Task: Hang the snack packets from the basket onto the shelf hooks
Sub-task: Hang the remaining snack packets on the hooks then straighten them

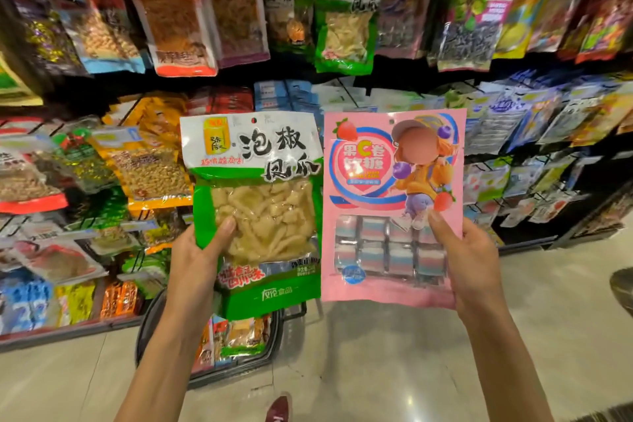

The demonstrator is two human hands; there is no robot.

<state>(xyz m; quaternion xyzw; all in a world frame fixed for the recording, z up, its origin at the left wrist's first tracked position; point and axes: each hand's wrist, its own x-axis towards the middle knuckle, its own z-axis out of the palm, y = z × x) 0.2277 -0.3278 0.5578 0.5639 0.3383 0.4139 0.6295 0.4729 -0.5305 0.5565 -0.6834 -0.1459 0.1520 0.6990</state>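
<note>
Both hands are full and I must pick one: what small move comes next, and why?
Probably lift the left hand with the green packet toward the matching hanging packet above it, hole to hook. No clear match shows for the pink packet in the right hand, so it can wait.

Two hands, one left hand [195, 260] and one right hand [472, 257]; two held packets, one per hand: one green-and-white packet [260, 202] under the left thumb [222, 233], one pink packet [387, 181] under the right thumb [442, 229]; just left of the right thumb, eight wrapped sweets [373, 255] in two rows of four; far above the fingertips, one hanging green packet [344, 20] of the same kind and two orange packets [171, 20] side by side; below the left fingers, one basket [274, 349] with at least three packets showing; one shoe tip [279, 408]; other shelf packets too blurred to count.
</note>
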